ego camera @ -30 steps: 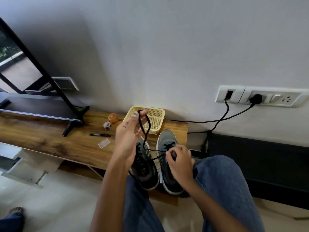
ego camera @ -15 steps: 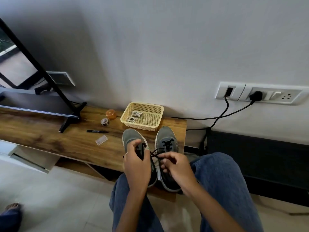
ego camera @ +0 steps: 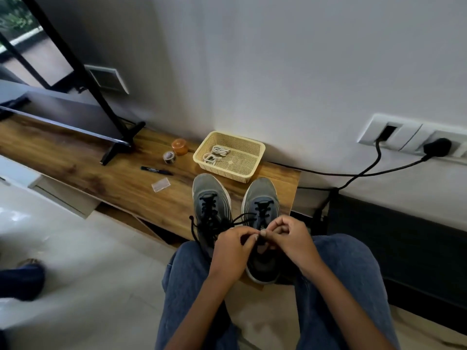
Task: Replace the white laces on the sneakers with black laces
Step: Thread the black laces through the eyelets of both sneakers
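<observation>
Blue-jeaned knees (ego camera: 348, 269) nearest. Left hand (ego camera: 231, 251) and right hand (ego camera: 290, 238) meet fingertip to fingertip over the near end of the right grey mesh sneaker (ego camera: 261, 223), both pinching a thin black lace (ego camera: 242, 219). Left grey mesh sneaker (ego camera: 211, 210) just beside it, black-laced too. Both stand on a brown wooden shelf (ego camera: 88, 168). Farther: clear plastic wrapper (ego camera: 160, 184), black marker pen (ego camera: 156, 170), and at the wall a cream plastic mesh basket (ego camera: 230, 156) with coiled white laces (ego camera: 214, 154) inside.
</observation>
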